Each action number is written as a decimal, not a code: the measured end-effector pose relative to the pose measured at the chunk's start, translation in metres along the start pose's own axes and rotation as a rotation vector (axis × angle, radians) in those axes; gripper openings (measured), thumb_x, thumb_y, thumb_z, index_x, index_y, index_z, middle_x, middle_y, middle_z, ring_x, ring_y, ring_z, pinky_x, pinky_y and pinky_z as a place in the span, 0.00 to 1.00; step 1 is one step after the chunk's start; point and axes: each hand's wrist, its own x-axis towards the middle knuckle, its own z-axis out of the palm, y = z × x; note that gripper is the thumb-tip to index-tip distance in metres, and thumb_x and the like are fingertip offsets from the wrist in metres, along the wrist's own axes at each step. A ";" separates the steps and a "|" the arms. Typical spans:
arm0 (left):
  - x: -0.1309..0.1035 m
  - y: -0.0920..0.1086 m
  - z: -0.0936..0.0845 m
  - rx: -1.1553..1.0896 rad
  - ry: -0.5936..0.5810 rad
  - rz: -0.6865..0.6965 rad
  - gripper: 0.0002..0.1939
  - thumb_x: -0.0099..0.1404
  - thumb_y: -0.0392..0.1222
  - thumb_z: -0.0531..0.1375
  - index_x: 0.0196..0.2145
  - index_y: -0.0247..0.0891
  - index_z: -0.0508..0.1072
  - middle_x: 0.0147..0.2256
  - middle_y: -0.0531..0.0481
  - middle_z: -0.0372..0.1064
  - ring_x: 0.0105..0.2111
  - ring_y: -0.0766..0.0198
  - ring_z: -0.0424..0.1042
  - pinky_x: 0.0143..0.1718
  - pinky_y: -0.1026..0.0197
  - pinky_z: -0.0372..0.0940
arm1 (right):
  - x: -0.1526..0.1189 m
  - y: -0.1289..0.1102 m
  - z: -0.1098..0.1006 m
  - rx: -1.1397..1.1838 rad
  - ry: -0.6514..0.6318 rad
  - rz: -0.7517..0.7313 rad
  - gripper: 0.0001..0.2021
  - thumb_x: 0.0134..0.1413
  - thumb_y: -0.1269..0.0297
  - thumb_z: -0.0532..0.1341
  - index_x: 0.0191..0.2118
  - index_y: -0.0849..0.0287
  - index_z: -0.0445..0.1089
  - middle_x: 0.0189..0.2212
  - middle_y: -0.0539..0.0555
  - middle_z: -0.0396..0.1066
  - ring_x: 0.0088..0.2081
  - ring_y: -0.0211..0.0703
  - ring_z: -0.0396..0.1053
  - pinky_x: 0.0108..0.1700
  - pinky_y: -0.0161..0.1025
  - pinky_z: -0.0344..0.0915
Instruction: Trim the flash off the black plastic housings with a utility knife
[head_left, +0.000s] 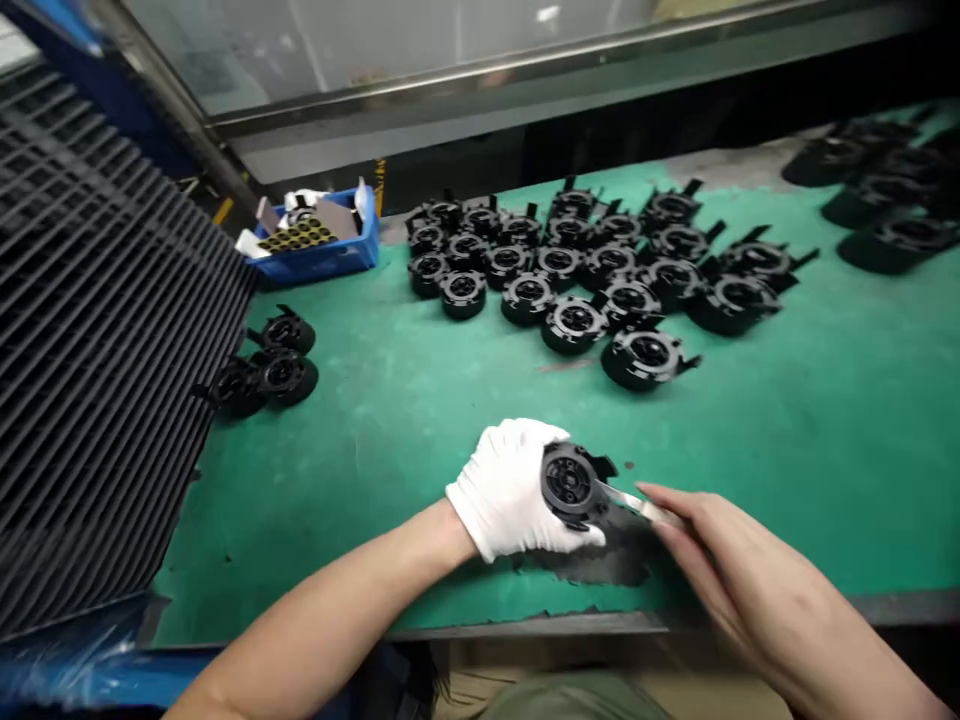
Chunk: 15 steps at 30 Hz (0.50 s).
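My left hand (514, 490), in a white glove, is wrapped round a round black plastic part (568, 480) with small tabs on its rim. The part's ringed face is turned up toward me. Bare and coming in from the right, my right hand (712, 545) grips a small knife (643, 507) by its pale handle. Its thin metal blade reaches the right edge of the black part; whether it cuts in or only touches, I cannot tell. Beneath the two hands lies a dark worn patch (600, 555) on the green bench top.
Many similar black parts (574, 320) stand grouped on the green mat (390, 400); several (281, 375) more sit at left and others (896, 235) at far right. A blue bin (319, 262) with mixed items is at the back left. Black ribbed stacks (97, 350) line the left side.
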 end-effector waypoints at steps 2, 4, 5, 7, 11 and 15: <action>-0.007 -0.004 0.002 0.017 0.025 -0.004 0.54 0.51 0.81 0.86 0.61 0.39 0.88 0.58 0.29 0.90 0.61 0.22 0.91 0.69 0.23 0.85 | 0.004 -0.009 0.002 -0.013 0.006 -0.034 0.12 0.93 0.58 0.62 0.70 0.50 0.76 0.49 0.55 0.88 0.43 0.52 0.91 0.44 0.46 0.86; -0.012 -0.003 0.003 0.016 0.033 -0.004 0.54 0.52 0.82 0.85 0.62 0.39 0.88 0.58 0.30 0.90 0.61 0.23 0.90 0.68 0.24 0.86 | 0.012 -0.015 0.004 -0.029 0.012 -0.074 0.09 0.94 0.62 0.62 0.67 0.52 0.76 0.47 0.54 0.87 0.41 0.48 0.89 0.44 0.44 0.83; -0.013 -0.002 0.002 0.012 0.038 -0.006 0.53 0.52 0.82 0.85 0.62 0.40 0.88 0.58 0.30 0.90 0.61 0.24 0.90 0.68 0.25 0.86 | 0.015 -0.018 0.004 -0.037 0.011 -0.096 0.08 0.94 0.63 0.61 0.66 0.52 0.76 0.46 0.54 0.87 0.41 0.47 0.88 0.44 0.43 0.82; -0.012 0.002 0.001 -0.002 0.044 -0.008 0.52 0.52 0.81 0.86 0.60 0.41 0.89 0.58 0.31 0.90 0.61 0.25 0.90 0.68 0.27 0.86 | 0.018 -0.020 0.004 -0.055 0.005 -0.123 0.07 0.93 0.65 0.62 0.65 0.53 0.76 0.45 0.54 0.87 0.40 0.47 0.88 0.43 0.43 0.80; -0.009 0.005 -0.002 -0.022 0.028 0.018 0.45 0.55 0.79 0.86 0.56 0.43 0.90 0.55 0.34 0.91 0.58 0.28 0.91 0.65 0.30 0.87 | 0.020 -0.021 0.000 -0.032 -0.007 -0.112 0.08 0.92 0.66 0.64 0.66 0.52 0.77 0.47 0.54 0.88 0.41 0.49 0.88 0.44 0.44 0.80; -0.010 0.005 -0.002 -0.003 0.070 0.056 0.43 0.57 0.77 0.84 0.55 0.40 0.90 0.52 0.34 0.90 0.55 0.29 0.92 0.60 0.29 0.88 | 0.023 -0.024 0.003 -0.034 -0.003 -0.138 0.07 0.93 0.65 0.63 0.65 0.53 0.76 0.45 0.54 0.87 0.40 0.47 0.86 0.44 0.43 0.79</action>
